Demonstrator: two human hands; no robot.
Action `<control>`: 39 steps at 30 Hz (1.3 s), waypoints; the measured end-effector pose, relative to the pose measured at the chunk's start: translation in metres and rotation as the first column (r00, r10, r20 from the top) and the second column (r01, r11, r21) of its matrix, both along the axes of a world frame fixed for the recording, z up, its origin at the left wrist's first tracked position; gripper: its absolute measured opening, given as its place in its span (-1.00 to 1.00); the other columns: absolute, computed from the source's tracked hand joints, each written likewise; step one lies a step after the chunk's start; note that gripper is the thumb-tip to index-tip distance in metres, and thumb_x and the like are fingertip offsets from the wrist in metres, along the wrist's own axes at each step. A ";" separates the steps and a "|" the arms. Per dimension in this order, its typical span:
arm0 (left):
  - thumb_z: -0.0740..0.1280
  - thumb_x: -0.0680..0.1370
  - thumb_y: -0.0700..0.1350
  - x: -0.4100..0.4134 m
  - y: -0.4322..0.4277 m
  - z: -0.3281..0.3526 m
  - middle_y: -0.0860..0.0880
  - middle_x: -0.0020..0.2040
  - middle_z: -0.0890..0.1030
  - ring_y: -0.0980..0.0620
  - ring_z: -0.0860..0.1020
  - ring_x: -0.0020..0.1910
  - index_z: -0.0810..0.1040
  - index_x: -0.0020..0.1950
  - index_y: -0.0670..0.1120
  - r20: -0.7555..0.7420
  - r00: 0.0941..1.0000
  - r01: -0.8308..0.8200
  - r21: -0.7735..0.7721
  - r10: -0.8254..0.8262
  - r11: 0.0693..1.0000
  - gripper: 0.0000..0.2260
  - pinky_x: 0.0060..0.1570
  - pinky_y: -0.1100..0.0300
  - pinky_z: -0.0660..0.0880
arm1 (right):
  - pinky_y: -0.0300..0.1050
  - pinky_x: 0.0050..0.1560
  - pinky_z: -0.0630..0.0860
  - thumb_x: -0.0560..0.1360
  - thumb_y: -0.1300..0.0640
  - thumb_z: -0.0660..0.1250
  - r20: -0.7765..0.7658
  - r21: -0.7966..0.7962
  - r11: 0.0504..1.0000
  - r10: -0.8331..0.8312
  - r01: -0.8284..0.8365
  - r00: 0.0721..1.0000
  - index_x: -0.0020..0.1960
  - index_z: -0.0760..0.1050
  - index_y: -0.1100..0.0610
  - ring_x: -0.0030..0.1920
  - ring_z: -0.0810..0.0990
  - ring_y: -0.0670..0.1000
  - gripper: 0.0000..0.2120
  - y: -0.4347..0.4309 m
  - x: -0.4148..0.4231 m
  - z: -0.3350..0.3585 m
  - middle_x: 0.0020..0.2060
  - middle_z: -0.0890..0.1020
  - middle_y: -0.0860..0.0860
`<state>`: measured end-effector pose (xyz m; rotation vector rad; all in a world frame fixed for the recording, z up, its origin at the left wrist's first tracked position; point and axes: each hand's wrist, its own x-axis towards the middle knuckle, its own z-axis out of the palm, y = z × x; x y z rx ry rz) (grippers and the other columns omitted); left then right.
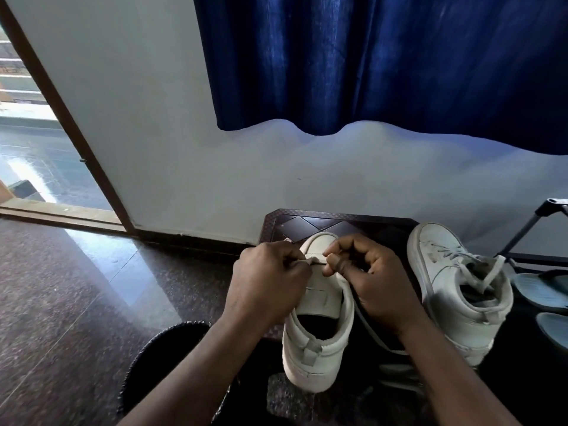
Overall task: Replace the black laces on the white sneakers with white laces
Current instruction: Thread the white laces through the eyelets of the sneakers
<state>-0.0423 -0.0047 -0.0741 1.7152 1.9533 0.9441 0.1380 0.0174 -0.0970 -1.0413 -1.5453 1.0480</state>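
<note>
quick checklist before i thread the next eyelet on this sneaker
1. Left hand pinches the white lace: ok.
2. Right hand pinches the lace's other side: ok.
3. Held sneaker is steadied between both hands, heel toward you: ok.
4. No black lace over the tongue: ok, it shows bare below the toe-end row.
5. Lace ends even in length: cannot tell, both are hidden in the hands.
6. Other sneaker carries pale laces: ok, it lies on the right, clear of your hands.
</note>
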 end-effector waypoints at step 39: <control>0.41 0.49 0.01 0.017 -0.003 -0.013 0.21 -0.29 0.67 0.16 0.62 -0.21 0.68 -0.16 0.29 0.319 0.944 -0.086 0.009 0.078 0.996 -0.85 -0.09 0.08 0.56 | -0.34 -0.17 0.52 0.40 0.24 0.60 0.182 -0.076 0.973 -0.204 0.220 0.962 -0.17 0.61 0.04 -0.29 0.61 -0.17 -0.80 0.008 -0.006 0.002 -0.30 0.70 -0.09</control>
